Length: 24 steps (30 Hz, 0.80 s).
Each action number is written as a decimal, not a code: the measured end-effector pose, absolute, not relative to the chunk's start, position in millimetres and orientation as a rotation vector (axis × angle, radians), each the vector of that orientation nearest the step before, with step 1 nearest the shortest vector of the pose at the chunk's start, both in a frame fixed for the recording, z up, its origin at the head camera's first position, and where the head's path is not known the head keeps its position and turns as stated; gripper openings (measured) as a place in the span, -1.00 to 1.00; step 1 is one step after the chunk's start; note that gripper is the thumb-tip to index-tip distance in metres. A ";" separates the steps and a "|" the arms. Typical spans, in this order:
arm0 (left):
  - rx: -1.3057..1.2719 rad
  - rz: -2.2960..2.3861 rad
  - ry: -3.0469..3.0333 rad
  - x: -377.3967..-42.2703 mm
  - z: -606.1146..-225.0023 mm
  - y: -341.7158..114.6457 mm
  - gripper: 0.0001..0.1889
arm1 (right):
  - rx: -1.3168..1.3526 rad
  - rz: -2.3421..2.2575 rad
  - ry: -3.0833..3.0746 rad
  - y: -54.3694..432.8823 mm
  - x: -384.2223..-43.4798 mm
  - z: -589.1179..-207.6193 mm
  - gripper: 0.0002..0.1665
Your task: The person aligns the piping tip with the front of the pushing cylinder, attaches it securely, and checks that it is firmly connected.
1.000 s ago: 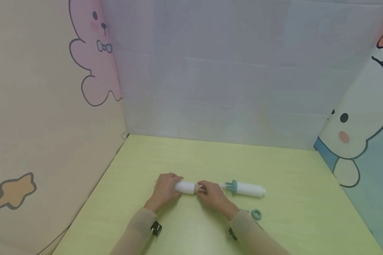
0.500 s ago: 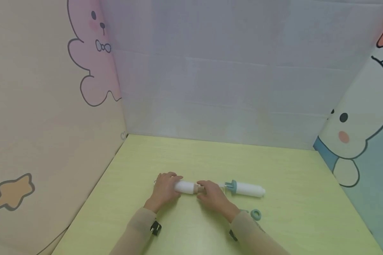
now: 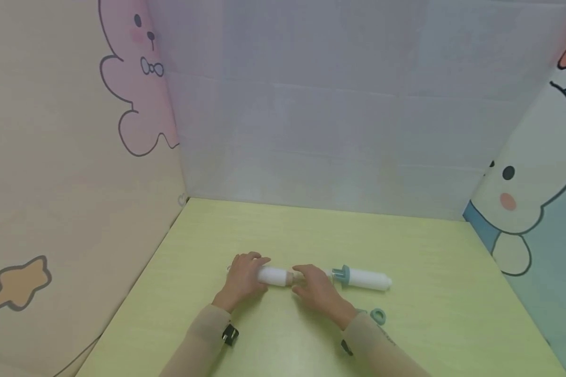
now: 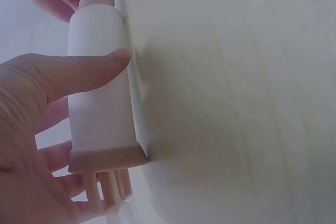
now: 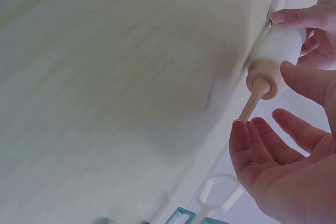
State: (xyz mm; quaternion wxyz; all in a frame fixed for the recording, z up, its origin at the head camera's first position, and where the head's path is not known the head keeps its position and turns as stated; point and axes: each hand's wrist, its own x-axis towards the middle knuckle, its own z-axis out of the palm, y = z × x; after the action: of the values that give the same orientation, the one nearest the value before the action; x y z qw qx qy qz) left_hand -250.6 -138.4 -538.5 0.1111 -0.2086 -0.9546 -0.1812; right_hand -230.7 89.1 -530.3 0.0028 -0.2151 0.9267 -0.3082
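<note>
1. White tube (image 3: 272,276), lying on its side, on or just above the yellow-green table (image 3: 283,233); we cannot tell whether it touches.
2. Left grip (image 3: 244,275): we record it closed around the tube, thumb across one side, fingers on the other.
3. At the tube's wide end we note a tan collar (image 4: 107,158) with prongs, the left fingers around it.
4. Opposite end: tan cap (image 5: 265,80), with a slim tan rod (image 5: 252,103) projecting toward the right grip (image 3: 317,288).
5. Right grip: we log it loosely open, thumb apart from the fingers. One fingertip meets the rod's tip in the right wrist view; actual contact we cannot confirm.
6. Beyond the right grip we see a second white tube (image 3: 370,280) with a green collar (image 3: 341,275), lying on the table.
7. Nearer us, beside the right sleeve (image 3: 387,348): a green ring (image 3: 378,316).
</note>
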 end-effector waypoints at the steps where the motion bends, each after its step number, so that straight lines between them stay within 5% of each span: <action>1: -0.617 -0.534 -2.796 -251.0 -538.4 -137.7 -0.31 | -0.678 -0.965 2.912 90.1 -230.1 -529.3 -0.44; 13: -0.708 -0.543 -2.657 -239.9 -510.9 -111.9 -0.30 | -0.753 -1.032 2.944 109.2 -214.5 -508.6 -0.46; 24: -0.866 -0.820 -2.525 -211.9 -501.4 -59.9 -0.39 | -0.644 -1.345 2.936 144.2 -202.6 -469.1 -0.67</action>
State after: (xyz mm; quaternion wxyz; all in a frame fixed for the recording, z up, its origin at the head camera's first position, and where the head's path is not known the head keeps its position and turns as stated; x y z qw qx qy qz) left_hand -211.9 -59.9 -501.4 0.1737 -0.3055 -0.8905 -0.2890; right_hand -202.6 144.2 -469.1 -0.0754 -0.1949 0.8891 -0.4073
